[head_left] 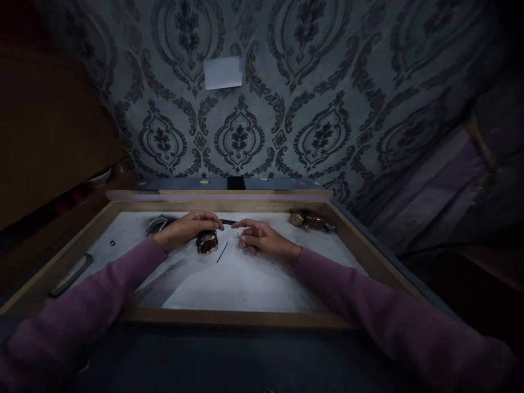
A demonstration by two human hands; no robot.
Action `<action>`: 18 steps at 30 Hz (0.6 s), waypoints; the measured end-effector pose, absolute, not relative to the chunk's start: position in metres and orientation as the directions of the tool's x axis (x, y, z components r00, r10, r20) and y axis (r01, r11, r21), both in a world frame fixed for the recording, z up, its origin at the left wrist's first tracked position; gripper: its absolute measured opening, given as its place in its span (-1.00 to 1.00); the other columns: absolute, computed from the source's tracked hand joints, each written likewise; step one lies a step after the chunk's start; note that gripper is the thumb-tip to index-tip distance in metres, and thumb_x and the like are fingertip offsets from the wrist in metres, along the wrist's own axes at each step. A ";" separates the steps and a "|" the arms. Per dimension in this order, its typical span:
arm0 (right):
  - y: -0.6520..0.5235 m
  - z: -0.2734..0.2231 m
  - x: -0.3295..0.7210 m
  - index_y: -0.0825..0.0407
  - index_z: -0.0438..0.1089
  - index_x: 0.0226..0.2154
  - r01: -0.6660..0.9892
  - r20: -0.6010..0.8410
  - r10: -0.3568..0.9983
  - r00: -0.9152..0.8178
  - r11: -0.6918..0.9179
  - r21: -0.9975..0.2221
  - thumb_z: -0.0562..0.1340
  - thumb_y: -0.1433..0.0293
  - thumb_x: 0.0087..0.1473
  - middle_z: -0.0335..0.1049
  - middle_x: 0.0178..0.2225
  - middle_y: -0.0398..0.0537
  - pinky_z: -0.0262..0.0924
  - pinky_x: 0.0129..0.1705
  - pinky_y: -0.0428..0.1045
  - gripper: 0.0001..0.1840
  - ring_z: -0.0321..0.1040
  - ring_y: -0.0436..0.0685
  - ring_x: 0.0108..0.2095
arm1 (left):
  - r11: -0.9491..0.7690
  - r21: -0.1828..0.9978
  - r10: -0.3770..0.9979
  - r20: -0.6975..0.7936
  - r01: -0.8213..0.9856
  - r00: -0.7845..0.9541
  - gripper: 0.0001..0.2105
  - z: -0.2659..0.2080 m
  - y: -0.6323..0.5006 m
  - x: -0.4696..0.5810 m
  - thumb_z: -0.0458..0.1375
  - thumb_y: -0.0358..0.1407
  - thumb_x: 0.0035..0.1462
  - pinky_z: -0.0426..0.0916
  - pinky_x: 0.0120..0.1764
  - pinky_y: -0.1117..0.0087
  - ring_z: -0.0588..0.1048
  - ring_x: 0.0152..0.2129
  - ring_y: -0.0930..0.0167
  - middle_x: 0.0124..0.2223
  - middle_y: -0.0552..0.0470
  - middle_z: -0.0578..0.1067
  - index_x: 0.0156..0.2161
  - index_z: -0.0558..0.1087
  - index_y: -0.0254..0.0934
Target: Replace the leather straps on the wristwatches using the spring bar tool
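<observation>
My left hand (192,225) is closed, its fingertips at one end of a short black strip (227,221). Just below that hand lies a dark watch (207,243) with gold-coloured glints. My right hand (262,238) pinches a thin silvery tool (239,235), too small to tell its kind. The right index finger points at the strip's other end; whether it touches cannot be made out. A thin dark rod (222,252) lies on the white sheet (229,286) between the hands.
A shallow wooden-edged tray (229,317) surrounds the work. Gold-coloured watches (311,219) lie at its back right. A round, silver-rimmed piece (158,225) sits behind my left wrist. A curved band (72,275) and small dark ring (112,243) are at left. Patterned wall (239,136) stands behind.
</observation>
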State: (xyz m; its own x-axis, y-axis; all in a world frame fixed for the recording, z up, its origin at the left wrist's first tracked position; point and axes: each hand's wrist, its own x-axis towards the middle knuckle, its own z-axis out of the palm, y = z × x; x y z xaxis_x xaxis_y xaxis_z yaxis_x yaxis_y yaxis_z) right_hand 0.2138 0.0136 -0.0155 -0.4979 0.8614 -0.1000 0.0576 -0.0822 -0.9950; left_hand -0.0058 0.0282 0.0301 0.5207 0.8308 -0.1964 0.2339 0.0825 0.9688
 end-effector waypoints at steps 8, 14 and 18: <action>0.024 -0.024 0.221 0.02 0.23 -0.17 0.033 -0.029 0.900 -0.435 -0.016 -0.999 0.34 0.30 -0.11 0.37 -0.56 -0.26 -0.03 -0.67 -0.16 -0.57 0.16 -0.09 -0.67 | 0.077 0.965 0.865 -0.190 0.252 0.465 -0.77 0.017 0.033 -0.013 0.16 -0.18 -0.01 0.06 -0.61 0.54 0.14 -0.72 0.58 -0.65 0.22 0.20 -0.33 0.43 -0.34; 0.028 -0.036 0.220 0.01 0.19 -0.29 0.013 -0.004 0.927 -0.376 0.001 -1.000 0.34 0.30 -0.12 0.36 -0.62 -0.28 -0.02 -0.65 -0.16 -0.63 0.22 -0.07 -0.66 | -0.461 0.498 0.856 0.032 0.734 0.516 -0.79 0.014 0.031 -0.021 0.04 -0.32 0.08 0.15 -0.50 0.45 0.36 -0.61 0.42 -0.57 0.06 0.40 -0.26 0.51 -0.29; 0.028 -0.036 0.220 0.00 0.17 -0.37 0.006 0.014 0.939 -0.343 0.017 -1.000 0.36 0.27 -0.12 0.39 -0.62 -0.25 0.10 -0.57 -0.14 -0.63 0.28 -0.04 -0.61 | -0.603 0.161 0.797 0.093 0.781 0.596 -0.74 0.012 0.017 -0.020 0.02 -0.37 0.15 0.26 -0.35 0.39 0.49 -0.47 0.31 -0.43 -0.05 0.54 -0.16 0.53 -0.24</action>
State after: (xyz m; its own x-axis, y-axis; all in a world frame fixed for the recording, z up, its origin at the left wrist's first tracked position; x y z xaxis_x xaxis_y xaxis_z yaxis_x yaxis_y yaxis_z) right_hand 0.2204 0.0280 -0.0357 -0.3427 0.9393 0.0139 0.0058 0.0169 -0.9998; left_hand -0.0198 0.0174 0.0118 0.5962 0.7974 0.0928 0.7813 -0.6029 0.1613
